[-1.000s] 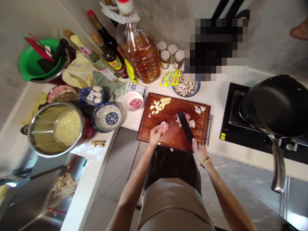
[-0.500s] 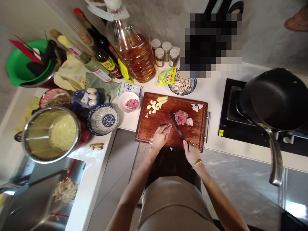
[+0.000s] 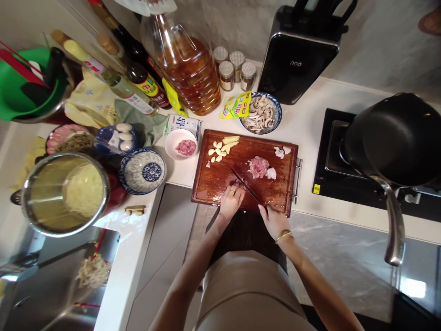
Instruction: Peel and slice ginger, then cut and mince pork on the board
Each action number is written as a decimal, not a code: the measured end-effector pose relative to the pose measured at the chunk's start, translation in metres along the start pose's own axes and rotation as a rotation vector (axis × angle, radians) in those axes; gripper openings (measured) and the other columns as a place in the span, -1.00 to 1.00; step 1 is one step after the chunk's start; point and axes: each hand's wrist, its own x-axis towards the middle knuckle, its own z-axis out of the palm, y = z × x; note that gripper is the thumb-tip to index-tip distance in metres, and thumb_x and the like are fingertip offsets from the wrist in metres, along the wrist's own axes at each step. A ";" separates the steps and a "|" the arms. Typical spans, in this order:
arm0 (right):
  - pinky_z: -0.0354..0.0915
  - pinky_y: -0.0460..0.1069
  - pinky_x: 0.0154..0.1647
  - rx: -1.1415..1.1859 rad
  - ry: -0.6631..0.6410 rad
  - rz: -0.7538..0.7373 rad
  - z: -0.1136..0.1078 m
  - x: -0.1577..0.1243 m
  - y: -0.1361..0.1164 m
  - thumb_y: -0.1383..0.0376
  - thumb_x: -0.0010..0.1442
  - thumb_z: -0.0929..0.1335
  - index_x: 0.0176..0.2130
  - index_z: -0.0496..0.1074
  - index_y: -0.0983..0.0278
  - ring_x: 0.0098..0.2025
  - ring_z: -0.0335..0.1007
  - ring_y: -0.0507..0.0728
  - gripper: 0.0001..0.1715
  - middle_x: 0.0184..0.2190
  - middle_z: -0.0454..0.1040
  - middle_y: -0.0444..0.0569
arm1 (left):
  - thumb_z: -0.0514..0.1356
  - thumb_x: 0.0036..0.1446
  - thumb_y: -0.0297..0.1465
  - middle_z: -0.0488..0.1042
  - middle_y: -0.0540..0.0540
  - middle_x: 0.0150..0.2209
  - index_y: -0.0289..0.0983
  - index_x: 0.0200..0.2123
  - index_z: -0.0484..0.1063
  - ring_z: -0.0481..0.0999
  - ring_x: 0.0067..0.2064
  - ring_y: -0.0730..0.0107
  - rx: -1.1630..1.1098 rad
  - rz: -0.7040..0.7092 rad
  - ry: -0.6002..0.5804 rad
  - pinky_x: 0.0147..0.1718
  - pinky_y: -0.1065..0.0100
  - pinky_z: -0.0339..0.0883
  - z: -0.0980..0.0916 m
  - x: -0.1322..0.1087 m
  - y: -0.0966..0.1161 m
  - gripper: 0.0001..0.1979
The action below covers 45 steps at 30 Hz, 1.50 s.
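Note:
A wooden cutting board (image 3: 212, 181) lies on the counter before me. My right hand (image 3: 275, 220) is closed around the handle of a knife (image 3: 248, 188), whose dark blade slants up and left over the board. Against the blade's left side, my left hand (image 3: 233, 198) has its bent fingers pressed down on a piece of raw meat (image 3: 240, 182), mostly hidden beneath them. Right of the blade is a pile of cut meat (image 3: 258, 166) with a pale fatty piece (image 3: 271, 173) beside it. Garlic cloves (image 3: 217, 151) and ginger slices (image 3: 230, 143) rest at the board's upper left.
Behind the board stand a bowl of sliced mushrooms (image 3: 261, 115), a large oil jug (image 3: 193, 73) and a black knife block (image 3: 298, 64). A small bowl of meat (image 3: 181, 144) is to the left. On the right, a black pan (image 3: 396, 142) sits on the stove.
The knife has shifted left, away from the cut meat pile to the piece under my left hand. My left hand's fingers have drawn in slightly. The whole view has tilted a little.

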 end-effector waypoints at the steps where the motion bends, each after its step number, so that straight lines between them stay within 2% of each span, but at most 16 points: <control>1: 0.11 -0.08 -0.49 -0.006 -0.012 0.002 -0.001 0.002 -0.002 0.05 0.28 0.02 -0.30 0.38 0.28 -0.48 0.42 0.09 -0.46 -0.49 0.50 0.02 | 0.01 0.16 -0.35 0.37 -0.16 -0.06 -0.23 -0.10 0.37 0.32 -0.03 0.24 0.015 -0.003 -0.008 -0.07 0.22 0.27 0.000 0.001 0.000 -0.73; 6: 0.15 -0.08 -0.45 -0.035 -0.023 -0.002 -0.002 0.010 -0.010 0.05 0.28 0.03 -0.29 0.39 0.29 -0.44 0.44 0.11 -0.46 -0.48 0.49 0.05 | -0.01 0.17 -0.36 0.41 -0.16 -0.22 -0.24 -0.22 0.42 0.35 -0.11 0.24 0.058 0.003 -0.052 -0.16 0.25 0.28 0.000 0.006 0.001 -0.76; 12: 0.15 -0.08 -0.47 -0.108 -0.012 0.007 0.006 0.022 -0.021 0.02 0.27 0.00 -0.28 0.38 0.34 -0.48 0.44 0.12 -0.40 -0.52 0.48 0.09 | 0.01 0.16 -0.38 0.42 -0.17 -0.22 -0.24 -0.15 0.41 0.35 -0.14 0.23 0.021 0.006 -0.099 -0.17 0.24 0.25 0.003 0.011 -0.002 -0.75; 16: 0.13 -0.08 -0.50 -0.145 0.029 -0.008 0.012 0.031 -0.025 0.03 0.28 -0.02 -0.25 0.36 0.34 -0.48 0.44 0.12 -0.40 -0.50 0.49 0.10 | 0.02 0.15 -0.37 0.41 -0.17 -0.22 -0.22 -0.12 0.40 0.34 -0.14 0.22 0.001 -0.016 -0.084 -0.16 0.24 0.25 0.006 0.014 -0.001 -0.74; 19: 0.10 -0.10 -0.52 -0.158 0.056 -0.004 0.014 0.031 -0.020 0.02 0.28 -0.01 -0.25 0.36 0.36 -0.51 0.42 0.08 -0.39 -0.52 0.48 0.08 | 0.00 0.16 -0.36 0.40 -0.17 -0.24 -0.23 -0.14 0.41 0.33 -0.14 0.23 0.016 -0.037 -0.061 -0.16 0.24 0.25 0.008 0.015 0.000 -0.74; 24: 0.07 -0.11 -0.53 -0.193 0.094 -0.005 0.017 0.016 0.004 0.02 0.27 -0.01 -0.26 0.38 0.36 -0.51 0.41 0.08 -0.37 -0.54 0.46 0.07 | -0.02 0.17 -0.31 0.38 -0.18 -0.25 -0.24 -0.23 0.44 0.33 -0.17 0.24 0.026 -0.099 -0.048 -0.19 0.23 0.26 0.011 0.016 0.003 -0.73; 27: 0.09 -0.10 -0.53 -0.214 0.085 -0.010 0.020 0.012 0.010 0.01 0.27 -0.01 -0.24 0.37 0.36 -0.50 0.41 0.09 -0.37 -0.54 0.46 0.07 | -0.01 0.16 -0.31 0.38 -0.19 -0.20 -0.23 -0.22 0.43 0.33 -0.16 0.22 0.017 -0.080 -0.060 -0.19 0.22 0.26 0.014 0.015 0.003 -0.74; 31: 0.12 -0.10 -0.52 -0.202 0.052 -0.007 0.018 0.025 -0.006 0.01 0.27 -0.03 -0.23 0.34 0.33 -0.49 0.43 0.11 -0.39 -0.50 0.48 0.07 | -0.02 0.17 -0.32 0.40 -0.18 -0.19 -0.21 -0.14 0.41 0.33 -0.16 0.23 -0.003 -0.055 -0.070 -0.19 0.22 0.26 0.017 0.013 0.002 -0.72; 34: 0.16 -0.09 -0.49 -0.170 0.031 -0.001 0.013 0.036 -0.018 0.01 0.27 -0.02 -0.25 0.34 0.34 -0.47 0.44 0.12 -0.39 -0.49 0.48 0.09 | -0.01 0.17 -0.34 0.41 -0.18 -0.22 -0.21 -0.20 0.43 0.34 -0.18 0.25 0.011 -0.049 -0.051 -0.21 0.24 0.26 0.018 0.013 0.001 -0.75; 36: 0.19 -0.06 -0.46 -0.144 0.012 0.013 0.011 0.036 -0.013 0.00 0.26 -0.01 -0.24 0.36 0.34 -0.46 0.44 0.13 -0.39 -0.48 0.48 0.10 | 0.00 0.16 -0.34 0.41 -0.17 -0.25 -0.22 -0.25 0.44 0.35 -0.18 0.25 0.018 -0.061 -0.015 -0.20 0.25 0.26 0.018 0.012 0.001 -0.76; 38: 0.23 -0.03 -0.40 -0.094 0.018 0.020 0.010 0.032 0.002 0.01 0.26 0.00 -0.17 0.36 0.34 -0.41 0.44 0.14 -0.39 -0.45 0.49 0.11 | 0.01 0.16 -0.34 0.41 -0.16 -0.23 -0.22 -0.26 0.44 0.36 -0.14 0.25 0.004 -0.081 0.024 -0.17 0.26 0.26 0.017 0.012 0.001 -0.77; 42: 0.23 0.03 -0.15 0.076 0.133 -0.060 0.009 0.028 0.036 0.10 0.29 -0.02 -0.01 0.30 0.34 -0.18 0.40 0.14 -0.43 -0.21 0.47 0.13 | 0.03 0.15 -0.35 0.39 -0.17 -0.12 -0.20 -0.17 0.41 0.32 -0.03 0.23 -0.062 -0.092 0.062 -0.10 0.24 0.25 0.017 0.012 0.002 -0.77; 45: 0.20 0.04 -0.09 0.142 0.160 -0.089 0.005 0.031 0.037 0.13 0.29 -0.04 0.00 0.30 0.33 -0.13 0.37 0.14 -0.42 -0.18 0.46 0.11 | 0.03 0.15 -0.35 0.38 -0.18 -0.08 -0.20 -0.11 0.38 0.31 0.00 0.23 -0.073 -0.096 0.062 -0.06 0.23 0.24 0.019 0.013 0.003 -0.74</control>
